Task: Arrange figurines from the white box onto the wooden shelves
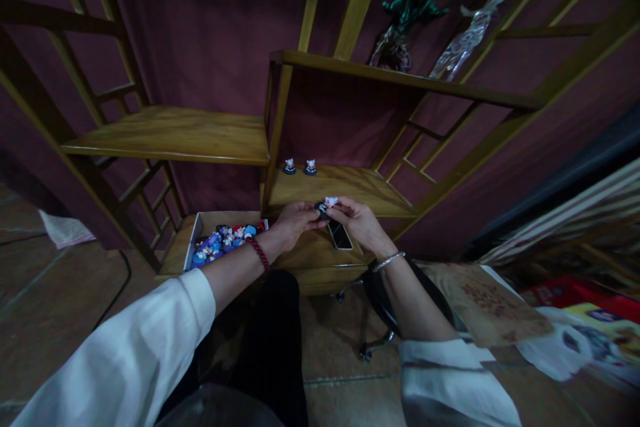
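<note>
Between my two hands is a small figurine (330,202) with a white head and a dark base, tilted on its side. My left hand (295,223) grips the dark base with its fingertips. On the other side, my right hand (357,219) pinches the figurine near its white head. Just below my hands a smartphone (340,235) with a dark screen lies on the lower board. Two similar small figurines, a left one (289,167) and a right one (311,167), stand upright on the shelf (345,188) behind my hands.
A shallow cardboard box (200,223) full of several colourful figurines sits left of my left hand. A green sculpture (413,7) and a clear one (473,33) stand on the upper shelf (350,68). A black wheeled stool (430,287) is below my right forearm.
</note>
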Motion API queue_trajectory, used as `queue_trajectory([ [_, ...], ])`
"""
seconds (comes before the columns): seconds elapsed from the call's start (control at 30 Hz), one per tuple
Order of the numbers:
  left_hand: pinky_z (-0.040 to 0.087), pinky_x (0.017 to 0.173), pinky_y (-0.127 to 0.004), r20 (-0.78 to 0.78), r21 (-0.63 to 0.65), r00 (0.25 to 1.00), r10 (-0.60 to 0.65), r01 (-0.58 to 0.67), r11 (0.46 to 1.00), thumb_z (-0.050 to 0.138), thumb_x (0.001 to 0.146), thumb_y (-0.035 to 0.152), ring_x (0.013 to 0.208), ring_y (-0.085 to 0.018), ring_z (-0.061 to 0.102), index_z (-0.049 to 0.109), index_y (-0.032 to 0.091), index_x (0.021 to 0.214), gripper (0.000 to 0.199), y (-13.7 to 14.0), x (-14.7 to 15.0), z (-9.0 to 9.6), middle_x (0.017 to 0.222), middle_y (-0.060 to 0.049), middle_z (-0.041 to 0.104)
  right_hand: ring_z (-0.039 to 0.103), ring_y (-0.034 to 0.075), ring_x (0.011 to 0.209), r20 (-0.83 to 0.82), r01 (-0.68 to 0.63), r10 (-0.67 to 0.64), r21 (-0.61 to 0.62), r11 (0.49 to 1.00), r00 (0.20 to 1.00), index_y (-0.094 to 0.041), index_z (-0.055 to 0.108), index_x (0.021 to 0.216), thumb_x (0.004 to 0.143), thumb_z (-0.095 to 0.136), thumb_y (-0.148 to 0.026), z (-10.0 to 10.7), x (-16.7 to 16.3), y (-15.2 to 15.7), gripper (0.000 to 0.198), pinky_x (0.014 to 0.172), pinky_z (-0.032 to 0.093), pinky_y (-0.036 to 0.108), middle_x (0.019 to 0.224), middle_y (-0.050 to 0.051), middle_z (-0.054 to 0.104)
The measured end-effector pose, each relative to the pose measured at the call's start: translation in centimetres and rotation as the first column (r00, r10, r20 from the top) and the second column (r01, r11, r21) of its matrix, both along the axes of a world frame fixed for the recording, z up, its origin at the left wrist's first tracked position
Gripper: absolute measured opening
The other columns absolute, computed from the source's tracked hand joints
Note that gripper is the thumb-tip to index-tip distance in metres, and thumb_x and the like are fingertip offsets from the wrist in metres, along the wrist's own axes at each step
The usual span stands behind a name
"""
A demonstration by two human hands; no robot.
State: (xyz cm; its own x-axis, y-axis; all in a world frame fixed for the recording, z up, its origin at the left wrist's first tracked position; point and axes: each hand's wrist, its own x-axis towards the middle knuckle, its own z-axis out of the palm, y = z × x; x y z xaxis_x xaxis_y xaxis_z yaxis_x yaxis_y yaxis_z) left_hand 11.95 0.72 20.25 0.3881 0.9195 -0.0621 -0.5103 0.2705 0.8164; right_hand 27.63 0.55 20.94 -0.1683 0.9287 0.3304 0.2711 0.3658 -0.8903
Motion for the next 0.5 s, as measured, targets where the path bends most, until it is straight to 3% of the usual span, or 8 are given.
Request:
queue_trajectory([
  [0.5, 0.050, 0.078, -0.032, -0.075, 0.083, 0.993, 0.094, -0.088, 0.993, 0.059, 0.069, -0.003, 0.061, -0.009, 0.060, 0.055, 0.011, 0.078, 0.017, 3.1, 3.0, 0.5, 0.066, -0.001, 0.062, 0.062, 0.018, 0.087, 0.005, -0.004, 0.005, -0.049, 0.999, 1.000, -0.019, 0.065, 0.087, 0.063, 0.069, -0.045, 0.5, 2.3, 3.6, 0.036, 0.086, 0.048, 0.035, 0.089, 0.003, 0.068],
])
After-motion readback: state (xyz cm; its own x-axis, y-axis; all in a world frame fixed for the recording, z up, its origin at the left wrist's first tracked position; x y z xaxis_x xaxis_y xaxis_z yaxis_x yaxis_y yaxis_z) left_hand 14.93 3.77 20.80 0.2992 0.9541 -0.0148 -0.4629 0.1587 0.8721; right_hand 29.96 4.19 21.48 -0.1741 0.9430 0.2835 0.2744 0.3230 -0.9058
